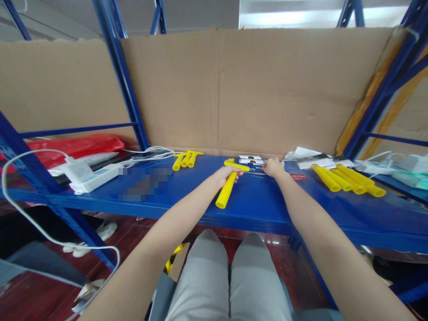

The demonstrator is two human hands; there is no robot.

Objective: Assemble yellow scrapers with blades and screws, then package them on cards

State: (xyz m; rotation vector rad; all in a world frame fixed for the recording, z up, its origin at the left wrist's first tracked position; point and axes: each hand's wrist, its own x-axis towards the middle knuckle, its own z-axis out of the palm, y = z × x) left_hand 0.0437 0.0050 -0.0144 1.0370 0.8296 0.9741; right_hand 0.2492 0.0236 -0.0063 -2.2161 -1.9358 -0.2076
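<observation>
The left hand is closed around the stem of 1 yellow T-shaped piece, just below its crossbar. The piece is over the middle of the blue desk, its stem end toward the person and its crossbar away. The right hand is at the dark printed card, its fingers bent in a narrow grip; whether it has hold of anything, I cannot tell. White cards lie just behind; a red item is beside the right wrist.

For good handling, I would keep the left grip firm but low enough to leave the crossbar uncovered, hold the stem steady, and let the right fingertips do the fine work, clear of the 4 yellow tubes to the right.
</observation>
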